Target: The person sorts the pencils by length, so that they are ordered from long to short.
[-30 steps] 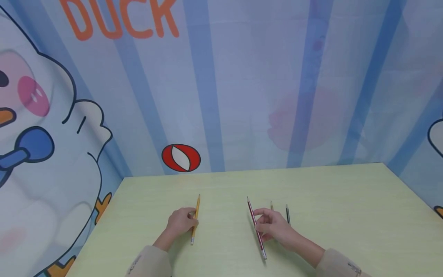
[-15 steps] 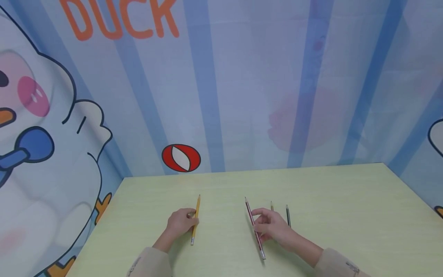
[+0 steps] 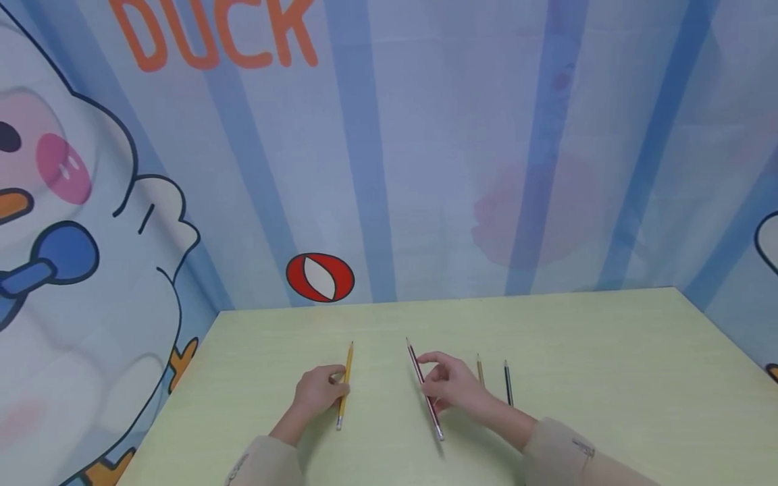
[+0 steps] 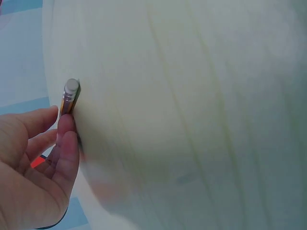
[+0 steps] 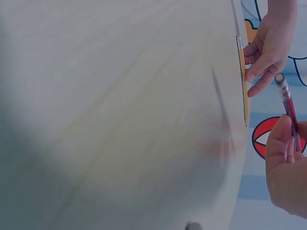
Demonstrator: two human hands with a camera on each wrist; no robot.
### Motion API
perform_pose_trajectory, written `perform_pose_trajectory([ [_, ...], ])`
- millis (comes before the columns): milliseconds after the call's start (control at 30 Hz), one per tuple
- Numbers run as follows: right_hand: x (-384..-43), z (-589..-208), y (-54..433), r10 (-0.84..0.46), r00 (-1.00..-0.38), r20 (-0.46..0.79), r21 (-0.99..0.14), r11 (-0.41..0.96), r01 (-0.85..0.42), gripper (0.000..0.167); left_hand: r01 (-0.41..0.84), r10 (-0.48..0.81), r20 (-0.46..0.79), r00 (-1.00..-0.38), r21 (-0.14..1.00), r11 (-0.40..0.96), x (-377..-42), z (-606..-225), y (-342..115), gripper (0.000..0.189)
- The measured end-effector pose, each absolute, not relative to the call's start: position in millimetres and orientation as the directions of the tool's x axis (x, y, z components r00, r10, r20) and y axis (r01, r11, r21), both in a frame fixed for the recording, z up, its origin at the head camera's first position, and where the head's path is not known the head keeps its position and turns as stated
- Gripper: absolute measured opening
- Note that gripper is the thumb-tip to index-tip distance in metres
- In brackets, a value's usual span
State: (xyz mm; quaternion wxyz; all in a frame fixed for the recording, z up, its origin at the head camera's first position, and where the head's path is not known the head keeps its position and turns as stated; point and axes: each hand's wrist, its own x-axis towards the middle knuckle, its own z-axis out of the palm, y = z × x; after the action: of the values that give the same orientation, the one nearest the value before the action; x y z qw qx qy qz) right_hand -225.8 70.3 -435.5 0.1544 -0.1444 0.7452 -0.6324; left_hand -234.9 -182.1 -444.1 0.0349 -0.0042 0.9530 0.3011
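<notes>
In the head view my left hand [image 3: 319, 389] pinches a yellow pencil [image 3: 349, 364] with its tip pointing to the back of the table. The pencil's metal ferrule and eraser [image 4: 71, 87] stick out past the fingers in the left wrist view. To the right, my right hand [image 3: 452, 383] pinches a dark red pencil [image 3: 414, 358] by its middle, tip away from me. A shadow runs beside its eraser end. The right wrist view shows this red pencil [image 5: 288, 99] close, with the left hand [image 5: 272, 48] and yellow pencil beyond.
On the pale yellow table [image 3: 583, 344], a brownish pencil [image 3: 480, 369] and a dark pencil [image 3: 508, 382] lie right of my right hand, partly covered by that hand and forearm. A printed cartoon backdrop [image 3: 425, 169] rises behind the table's far edge.
My right hand has moved left and slightly away from me with the red pencil, nearer the yellow one. More of the brownish and dark pencils shows. The left hand stays in place.
</notes>
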Motion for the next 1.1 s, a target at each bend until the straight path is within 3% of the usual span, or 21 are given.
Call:
perform_pose_trajectory([
  [500,-250,-443,22,-0.379,-0.926,0.0,-0.924,0.354,-0.145,0.031,0.044,0.052,0.003,-0.999,0.589,0.807,-232,-448,-183,0.036],
  [1100,-264,-455,-18,-0.353,-0.935,-0.015,-0.866,0.473,-0.165,0.024,0.056,0.05,0.026,-0.998,0.565,0.823,-233,-449,-183,0.035],
])
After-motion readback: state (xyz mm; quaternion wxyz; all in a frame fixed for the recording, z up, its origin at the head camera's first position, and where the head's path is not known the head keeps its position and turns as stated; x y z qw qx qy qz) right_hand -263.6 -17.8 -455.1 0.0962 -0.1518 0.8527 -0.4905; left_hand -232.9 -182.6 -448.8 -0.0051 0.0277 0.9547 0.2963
